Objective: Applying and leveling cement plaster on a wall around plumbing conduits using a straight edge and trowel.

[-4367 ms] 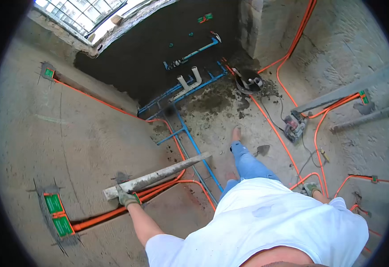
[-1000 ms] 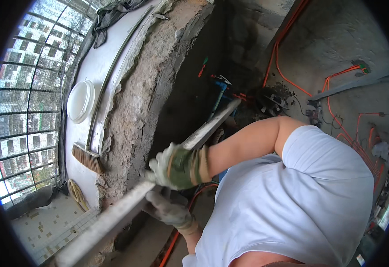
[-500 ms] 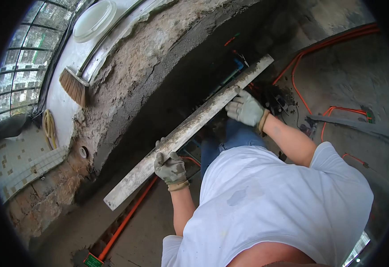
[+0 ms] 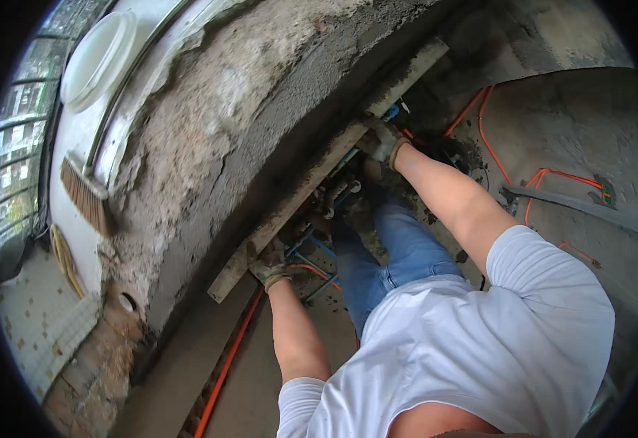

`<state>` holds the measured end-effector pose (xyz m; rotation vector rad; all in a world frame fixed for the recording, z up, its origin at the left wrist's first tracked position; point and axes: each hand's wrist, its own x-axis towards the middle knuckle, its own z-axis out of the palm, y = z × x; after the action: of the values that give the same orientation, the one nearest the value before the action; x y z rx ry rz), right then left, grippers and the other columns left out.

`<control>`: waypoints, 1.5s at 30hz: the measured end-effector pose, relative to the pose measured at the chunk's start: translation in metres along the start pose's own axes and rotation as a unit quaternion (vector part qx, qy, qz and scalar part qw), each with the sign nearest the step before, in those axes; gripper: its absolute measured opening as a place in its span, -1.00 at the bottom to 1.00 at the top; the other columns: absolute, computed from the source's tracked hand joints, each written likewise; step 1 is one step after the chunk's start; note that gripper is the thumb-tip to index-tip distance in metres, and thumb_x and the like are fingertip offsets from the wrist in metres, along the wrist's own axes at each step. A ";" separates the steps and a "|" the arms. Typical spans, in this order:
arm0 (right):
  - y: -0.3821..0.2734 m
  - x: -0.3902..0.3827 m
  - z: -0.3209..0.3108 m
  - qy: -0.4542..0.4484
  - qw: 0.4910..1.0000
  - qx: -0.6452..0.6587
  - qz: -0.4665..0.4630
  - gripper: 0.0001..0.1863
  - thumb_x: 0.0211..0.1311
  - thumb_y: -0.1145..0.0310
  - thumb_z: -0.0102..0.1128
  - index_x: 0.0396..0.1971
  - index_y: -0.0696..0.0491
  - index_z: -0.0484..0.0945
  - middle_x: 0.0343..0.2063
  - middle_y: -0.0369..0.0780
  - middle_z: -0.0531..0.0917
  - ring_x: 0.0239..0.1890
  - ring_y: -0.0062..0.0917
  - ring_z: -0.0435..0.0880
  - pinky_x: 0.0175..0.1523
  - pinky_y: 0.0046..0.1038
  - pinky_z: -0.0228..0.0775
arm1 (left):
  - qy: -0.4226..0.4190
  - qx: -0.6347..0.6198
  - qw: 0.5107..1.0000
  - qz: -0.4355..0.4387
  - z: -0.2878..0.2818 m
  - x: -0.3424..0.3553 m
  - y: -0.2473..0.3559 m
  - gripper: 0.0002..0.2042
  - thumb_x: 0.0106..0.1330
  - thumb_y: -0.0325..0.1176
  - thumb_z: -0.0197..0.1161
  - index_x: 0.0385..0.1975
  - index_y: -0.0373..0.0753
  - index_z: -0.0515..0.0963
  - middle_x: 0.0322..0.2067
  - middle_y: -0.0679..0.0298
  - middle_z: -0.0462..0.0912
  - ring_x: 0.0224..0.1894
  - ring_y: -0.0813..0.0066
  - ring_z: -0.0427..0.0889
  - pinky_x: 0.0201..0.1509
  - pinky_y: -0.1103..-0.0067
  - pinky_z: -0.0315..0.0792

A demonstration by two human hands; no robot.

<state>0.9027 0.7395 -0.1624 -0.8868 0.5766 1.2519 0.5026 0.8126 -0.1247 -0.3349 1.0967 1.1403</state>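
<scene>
A long, flat straightedge (image 4: 310, 187), pale and smeared with mortar, slants from lower left to upper right in front of me. It lies along the dark, freshly rendered wall face (image 4: 260, 186); whether its whole length touches is hard to tell. Near its lower end my left hand (image 4: 268, 264), in a grey work glove, grips the bar from my side. My right hand (image 4: 382, 141), gloved too, holds it further up, with the fingers wrapped over its edge. Both arms are stretched out away from my body.
Rough broken masonry (image 4: 217, 95) tops the wall. Beyond it are a broom (image 4: 87, 197), a white bucket (image 4: 98, 62) and a coiled hose (image 4: 63, 259). Orange conduit (image 4: 229, 361) runs along the floor, with blue pipes (image 4: 317, 252) by my legs. More orange conduit (image 4: 482, 131) lies at right.
Both hands have moved the straightedge away from my body and down against the wall face. My arms have straightened, and the view has shifted so the broom and bucket sit further left.
</scene>
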 end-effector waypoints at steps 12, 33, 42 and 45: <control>-0.023 0.062 -0.008 -0.034 0.998 0.046 -0.007 -0.72 0.36 0.36 -0.04 0.02 0.01 0.48 -0.03 -0.19 0.60 0.05 -0.32 0.56 0.21 -0.18 0.37 | -0.037 -0.019 0.998 -0.038 -0.002 0.064 -0.021 -0.62 0.17 -0.59 0.05 0.03 -0.49 0.41 0.03 -0.12 0.51 0.07 0.02 0.53 0.15 0.21 0.51; -0.034 -0.010 0.040 -0.025 0.999 0.004 -0.022 -0.71 0.37 0.42 -0.18 -0.01 -0.01 0.47 -0.04 -0.17 0.58 0.05 -0.27 0.54 0.24 -0.10 0.30 | -0.088 -0.007 0.996 -0.031 0.013 -0.004 0.019 -0.69 0.33 -0.53 0.04 0.06 -0.49 0.38 0.10 -0.08 0.46 0.17 0.11 0.45 0.26 0.27 0.43; -0.110 0.013 0.016 -0.059 0.996 0.014 -0.060 -0.77 0.28 0.45 -0.08 -0.11 -0.05 0.47 -0.15 -0.19 0.60 -0.05 -0.27 0.58 0.15 -0.04 0.39 | -0.090 -0.062 0.985 -0.137 0.045 -0.013 -0.036 -0.67 0.39 -0.40 -0.04 0.07 -0.43 0.38 0.11 0.00 0.47 0.20 0.16 0.42 0.30 0.24 0.37; -0.149 0.009 0.016 -0.041 0.995 0.037 -0.079 -0.74 0.31 0.39 -0.09 -0.04 -0.01 0.47 -0.02 -0.18 0.56 0.05 -0.28 0.52 0.25 -0.08 0.27 | -0.127 -0.097 0.965 -0.206 0.060 -0.018 -0.064 -0.68 0.37 -0.42 -0.04 0.06 -0.42 0.39 0.09 0.01 0.48 0.21 0.18 0.42 0.32 0.22 0.34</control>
<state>1.0470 0.7482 -0.1226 -0.8000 0.4755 1.1113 0.5882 0.8174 -0.1005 -0.5272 0.6506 0.8883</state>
